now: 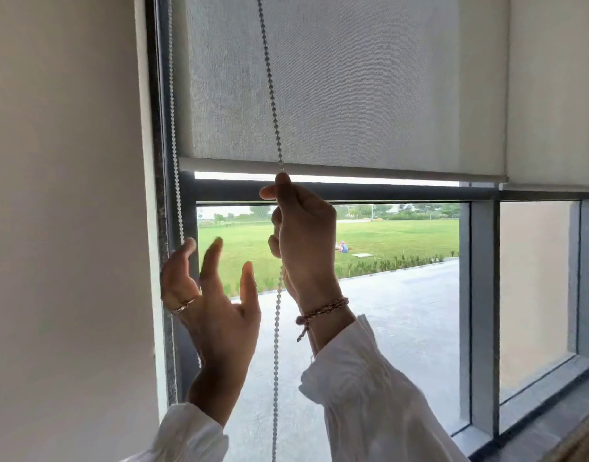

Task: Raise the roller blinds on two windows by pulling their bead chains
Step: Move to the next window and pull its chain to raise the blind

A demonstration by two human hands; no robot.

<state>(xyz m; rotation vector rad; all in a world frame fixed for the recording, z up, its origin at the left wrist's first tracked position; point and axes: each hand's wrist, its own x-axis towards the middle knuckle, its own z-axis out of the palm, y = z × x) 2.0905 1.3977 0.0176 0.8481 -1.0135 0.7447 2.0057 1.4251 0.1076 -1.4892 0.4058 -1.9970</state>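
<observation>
A grey roller blind (336,95) covers the upper half of the left window, its bottom bar (386,171) level with the frame's crossbar. My right hand (303,241) is closed around one strand of the bead chain (269,81), which runs up across the blind and hangs down below my fist. The chain's other strand (173,128) hangs along the left window frame. My left hand (213,295) is lower and to the left, fingers spread, holding nothing, its fingertips close to that left strand. A second blind (556,95) hangs over the right window.
A cream wall (63,228) borders the window on the left. A dark grey post (483,311) separates the two windows. A sill (553,411) runs along the bottom right. Outside are a lawn and a paved area.
</observation>
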